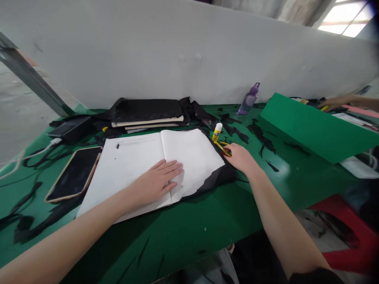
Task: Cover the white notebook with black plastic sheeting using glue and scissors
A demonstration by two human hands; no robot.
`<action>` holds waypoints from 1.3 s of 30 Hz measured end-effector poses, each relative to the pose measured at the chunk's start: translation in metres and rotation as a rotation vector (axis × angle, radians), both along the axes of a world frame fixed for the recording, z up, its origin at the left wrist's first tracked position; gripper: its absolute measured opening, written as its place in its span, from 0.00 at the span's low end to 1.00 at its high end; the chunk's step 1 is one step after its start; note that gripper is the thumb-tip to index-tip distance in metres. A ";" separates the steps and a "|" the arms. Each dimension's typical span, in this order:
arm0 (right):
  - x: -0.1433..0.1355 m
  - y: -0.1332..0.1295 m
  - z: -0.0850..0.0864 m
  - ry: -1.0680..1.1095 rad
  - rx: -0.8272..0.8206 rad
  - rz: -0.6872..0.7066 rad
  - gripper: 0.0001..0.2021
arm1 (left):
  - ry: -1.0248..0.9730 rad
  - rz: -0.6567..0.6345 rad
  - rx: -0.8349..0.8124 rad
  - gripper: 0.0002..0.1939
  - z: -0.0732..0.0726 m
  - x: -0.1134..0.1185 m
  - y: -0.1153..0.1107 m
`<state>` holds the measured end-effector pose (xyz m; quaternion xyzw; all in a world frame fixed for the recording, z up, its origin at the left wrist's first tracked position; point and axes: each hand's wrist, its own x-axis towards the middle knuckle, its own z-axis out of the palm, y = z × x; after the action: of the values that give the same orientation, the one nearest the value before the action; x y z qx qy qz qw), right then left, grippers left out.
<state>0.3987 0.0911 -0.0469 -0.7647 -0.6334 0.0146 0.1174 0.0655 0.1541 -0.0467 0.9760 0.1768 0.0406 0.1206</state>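
Observation:
An open white book [133, 157] lies on the green table, with black material [217, 177] showing under its right edge. My left hand [160, 179] rests flat near the book's fold, fingers spread, holding nothing. Just right of the book, my right hand [235, 156] has its fingers closed on yellow-handled scissors [222, 148]; the blades cannot be made out. A yellow glue stick [217, 132] with a white cap stands by the scissors' handles.
A phone [75, 173] lies left of the book. Behind are a black-covered stack [148, 110] and a purple bottle [249, 99]. Black scraps [262, 136] litter the table. A green board [319, 128] stands at right, with another person's hand [336, 103] behind it.

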 end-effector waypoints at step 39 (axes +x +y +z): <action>0.032 -0.018 0.020 0.151 0.193 -0.367 0.18 | 0.029 -0.012 0.051 0.24 0.002 -0.004 -0.006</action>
<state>0.4309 0.0736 -0.0270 -0.8492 -0.4715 -0.0105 0.2377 0.0610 0.1485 -0.0448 0.9803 0.1713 0.0301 0.0933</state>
